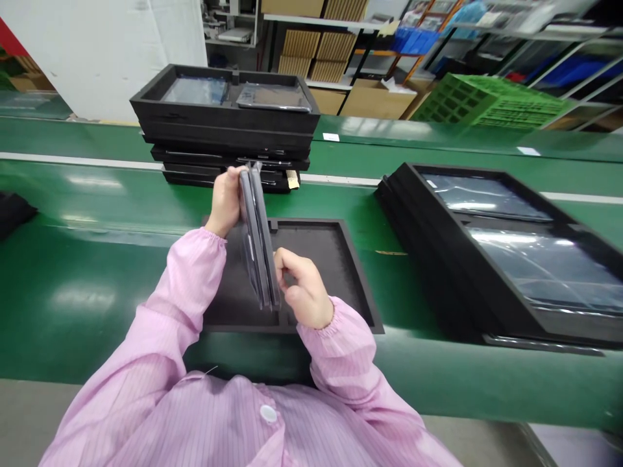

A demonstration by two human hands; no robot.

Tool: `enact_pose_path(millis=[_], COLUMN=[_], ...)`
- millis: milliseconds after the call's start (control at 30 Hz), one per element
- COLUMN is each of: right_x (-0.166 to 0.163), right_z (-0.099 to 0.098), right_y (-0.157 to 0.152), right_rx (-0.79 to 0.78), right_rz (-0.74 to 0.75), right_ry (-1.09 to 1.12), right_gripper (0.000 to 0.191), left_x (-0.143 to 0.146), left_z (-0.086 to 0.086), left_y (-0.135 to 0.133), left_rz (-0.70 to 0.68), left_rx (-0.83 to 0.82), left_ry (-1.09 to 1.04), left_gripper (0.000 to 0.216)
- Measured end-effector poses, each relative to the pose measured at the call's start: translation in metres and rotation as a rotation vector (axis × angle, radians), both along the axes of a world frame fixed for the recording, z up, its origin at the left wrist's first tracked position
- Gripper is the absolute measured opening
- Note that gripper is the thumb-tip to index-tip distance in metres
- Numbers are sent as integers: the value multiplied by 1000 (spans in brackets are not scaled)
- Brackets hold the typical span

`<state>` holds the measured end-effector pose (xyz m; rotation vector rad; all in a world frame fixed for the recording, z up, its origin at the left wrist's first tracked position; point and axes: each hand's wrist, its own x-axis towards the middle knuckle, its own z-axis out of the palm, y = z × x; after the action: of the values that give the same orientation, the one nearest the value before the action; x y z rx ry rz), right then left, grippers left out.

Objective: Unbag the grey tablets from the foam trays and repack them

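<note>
My left hand grips a pair of thin, dark tablet-like panels by their far end. They stand on edge, face to face, and look wrapped in clear film. My right hand is at the near right side of the panels, its fingers curled in a pinch against them. What lies between those fingertips is hidden. Beneath both hands a shallow black foam tray lies on the green work surface; its two compartments show bare bottoms, partly covered by the panels and my hands.
Stacked black trays holding film-wrapped panels stand behind the hands. Another tilted stack of trays with shiny panels is at the right. A black object sits at the left edge. Beyond are a green crate and cardboard boxes.
</note>
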<state>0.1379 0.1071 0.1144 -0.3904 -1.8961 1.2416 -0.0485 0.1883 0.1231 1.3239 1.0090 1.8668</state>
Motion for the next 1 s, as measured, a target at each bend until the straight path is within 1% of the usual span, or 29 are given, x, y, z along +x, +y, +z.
enact_pose_path(millis=[67,167,333,433,567,733,867,933,1000], right_x=[-4,-8,-10,-9,-8,-6,-5,-4,-3], right_z=[1,4,6,7,9,15,16,16,17], right_y=[-3,-7,-12,-14,-18,-25,-29,-30,-31], right_rx=[-25,-27,-25,-19,15,74,52,34,26], right_rz=[-71,-112,-61,-69,-142,-243,-298,-323,-339], right_ry=[-52,-90,-85,-115,-210,-336,-392,-396,-415], right_gripper=[40,33,35,36,41,46,45,43,39], left_x=[4,8,12,15,16,17,21,22,23], left_z=[-6,-11,-7,-5,-4,-1,0,-7,-20], left_y=[-1,-1,-4,-7,-10,-13,-17,-19,-19], left_rz=[19,-10,-68,-75,-110,-102,-56,2,136], left_rx=[80,82,43,39,61,75,80,69,25], left_ry=[74,110,137,136,113,116,109,103,32], left_gripper=[72,73,75,76,74,74,73,71,60])
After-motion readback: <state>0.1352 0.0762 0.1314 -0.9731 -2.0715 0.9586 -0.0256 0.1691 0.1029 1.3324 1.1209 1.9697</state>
